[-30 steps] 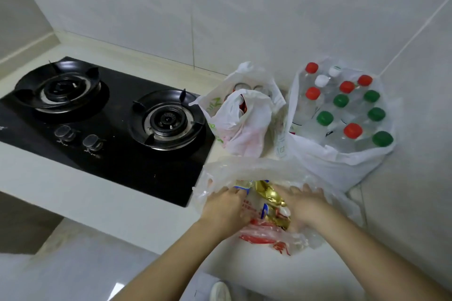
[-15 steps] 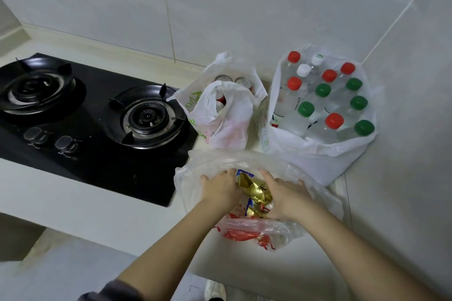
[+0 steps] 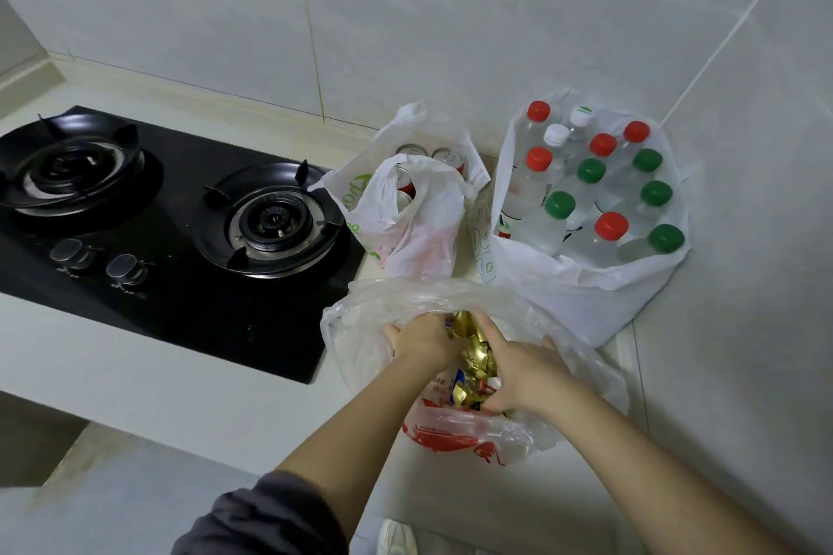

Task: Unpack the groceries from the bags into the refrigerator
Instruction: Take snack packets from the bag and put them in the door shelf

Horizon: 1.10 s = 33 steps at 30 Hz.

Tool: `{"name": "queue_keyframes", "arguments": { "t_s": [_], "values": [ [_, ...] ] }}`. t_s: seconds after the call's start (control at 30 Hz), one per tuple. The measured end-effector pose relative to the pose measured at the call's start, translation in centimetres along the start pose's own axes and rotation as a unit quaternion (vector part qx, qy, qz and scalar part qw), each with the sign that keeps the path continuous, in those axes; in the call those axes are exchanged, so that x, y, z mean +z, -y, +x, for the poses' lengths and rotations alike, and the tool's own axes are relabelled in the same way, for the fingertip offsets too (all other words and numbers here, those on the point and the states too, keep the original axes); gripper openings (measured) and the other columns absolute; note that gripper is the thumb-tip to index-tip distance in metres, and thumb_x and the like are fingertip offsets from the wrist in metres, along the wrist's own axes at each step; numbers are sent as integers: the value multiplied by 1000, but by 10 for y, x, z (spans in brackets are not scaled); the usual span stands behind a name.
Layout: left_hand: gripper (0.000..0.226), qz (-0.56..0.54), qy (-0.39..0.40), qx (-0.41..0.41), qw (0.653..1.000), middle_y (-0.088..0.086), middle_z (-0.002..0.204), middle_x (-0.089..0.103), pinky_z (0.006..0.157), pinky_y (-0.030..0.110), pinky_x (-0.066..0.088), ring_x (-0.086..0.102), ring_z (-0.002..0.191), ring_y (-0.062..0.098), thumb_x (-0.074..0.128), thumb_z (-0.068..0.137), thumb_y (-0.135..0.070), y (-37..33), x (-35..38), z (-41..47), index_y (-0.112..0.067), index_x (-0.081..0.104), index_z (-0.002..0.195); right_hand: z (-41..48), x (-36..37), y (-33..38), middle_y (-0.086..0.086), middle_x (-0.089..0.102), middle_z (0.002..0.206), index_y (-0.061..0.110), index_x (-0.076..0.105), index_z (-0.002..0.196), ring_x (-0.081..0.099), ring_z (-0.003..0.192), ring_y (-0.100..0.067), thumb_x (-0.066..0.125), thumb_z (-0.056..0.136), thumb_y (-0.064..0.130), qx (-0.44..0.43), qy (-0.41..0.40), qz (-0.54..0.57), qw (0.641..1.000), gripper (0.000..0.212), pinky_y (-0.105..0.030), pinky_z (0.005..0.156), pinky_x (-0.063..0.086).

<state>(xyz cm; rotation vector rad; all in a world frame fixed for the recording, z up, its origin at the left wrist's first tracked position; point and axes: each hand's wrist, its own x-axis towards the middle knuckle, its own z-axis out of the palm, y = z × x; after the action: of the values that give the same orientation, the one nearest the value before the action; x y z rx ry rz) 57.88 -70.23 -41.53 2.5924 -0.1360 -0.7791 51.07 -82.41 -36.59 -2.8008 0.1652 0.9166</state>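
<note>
the right hand (image 3: 523, 370) has slid lower along the gold packets (image 3: 473, 351) inside the clear bag (image 3: 360, 329).

A pale counter (image 3: 157, 379) holds a black two-burner stove (image 3: 180, 297) set into it. Right of the stove stand a bag of cans (image 3: 423, 248), a bag of bottles (image 3: 577, 297), and a clear bag (image 3: 360, 329) in front.

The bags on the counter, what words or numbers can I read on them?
"30%" on a white packet in the clear bag, barely readable.
Green letters on the can bag: cut off by folds, unreadable.
Red print on the clear bag: crumpled, unreadable.
Too small to read: gold wrappers and bottle labels.
</note>
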Motion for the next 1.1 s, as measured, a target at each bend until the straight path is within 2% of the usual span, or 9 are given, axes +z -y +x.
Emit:
{"name": "queue_keyframes", "arguments": {
  "t_s": [0.07, 0.17, 0.3, 0.43, 0.53, 0.67, 0.8, 0.93, 1.1],
  "values": [
    [20, -20, -3, -18, 1000, -9, 93, 62, 91, 38, 24, 58, 99, 16, 49, 91, -46, -2, -2, 1, -34, 65, 94, -2, 1, 0, 7, 57, 70, 43, -26, 146, 60, 78, -17, 75, 75, 31, -3, -1, 2, 1000, 124, -53, 118, 16],
    [28, -56, -5, -25, 998, -7, 71, 52, 83, 34, 28, 56, 84, 17, 50, 92, -36, -3, -5, 0, -23, 53, 67, -5, 3, -2, 6, 61, 76, 45, -28, 145, 63, 84, -18, 76, 75, 32, -8, -2, 5, 1000, 125, -51, 119, 16],
    [23, -146, 11, -23, 989, 2, 73, 53, 67, 31, 47, 54, 70, 22, 50, 91, -17, -1, -18, -5, -17, 51, 68, -6, 5, -5, 7, 59, 76, 37, -18, 150, 61, 84, -19, 76, 76, 33, -12, -14, 7, 1000, 120, -52, 119, 15],
    [17, -257, 39, -57, 964, 19, 103, 60, 67, 41, 60, 68, 85, 37, 47, 94, -6, 8, -33, -13, -2, 58, 106, -5, 9, -6, 7, 51, 66, 20, 20, 135, 58, 70, -18, 72, 78, 30, -13, -6, 9, 1000, 78, -53, 118, 14],
    [13, -269, 49, -62, 960, 23, 107, 62, 74, 49, 60, 66, 94, 40, 47, 91, -4, 15, -40, -26, -3, 58, 98, 1, 15, -6, 2, 62, 86, 19, 36, 125, 60, 88, -20, 65, 83, 27, -20, 25, -55, 998, 52, -60, 116, 7],
    [9, -335, 87, -79, 935, 20, 106, 63, 65, 40, 61, 66, 81, 30, 47, 95, -7, 26, -45, -47, -7, 55, 99, 9, 24, -2, 2, 64, 111, 22, 50, 126, 57, 109, -23, 57, 85, 16, -9, 63, -119, 991, 42, -65, 113, 2],
    [16, -413, 98, -86, 901, 17, 102, 64, 68, 40, 61, 67, 76, 28, 48, 96, -9, 37, -47, -61, -5, 55, 109, 15, 28, 0, 1, 58, 84, 17, 54, 82, 57, 95, -24, 53, 82, 15, -24, 47, -142, 988, 3, -74, 108, -3],
    [21, -496, 83, -84, 860, 16, 101, 67, 73, 41, 60, 69, 76, 29, 50, 98, -14, 45, -48, -68, -3, 56, 115, 13, 14, 3, 0, 65, 90, 16, 61, 92, 56, 93, -21, 60, 83, 37, -19, 32, -119, 992, 23, -71, 108, 1],
    [16, -635, 54, -106, 763, 12, 90, 64, 83, 47, 55, 63, 76, 27, 46, 100, -17, 51, -52, -74, -6, 57, 101, 4, -16, 8, 4, 65, 95, 25, 58, 85, 58, 95, -18, 71, 77, 51, -52, -24, 64, 996, 30, -40, 98, 37]
  ]
}}
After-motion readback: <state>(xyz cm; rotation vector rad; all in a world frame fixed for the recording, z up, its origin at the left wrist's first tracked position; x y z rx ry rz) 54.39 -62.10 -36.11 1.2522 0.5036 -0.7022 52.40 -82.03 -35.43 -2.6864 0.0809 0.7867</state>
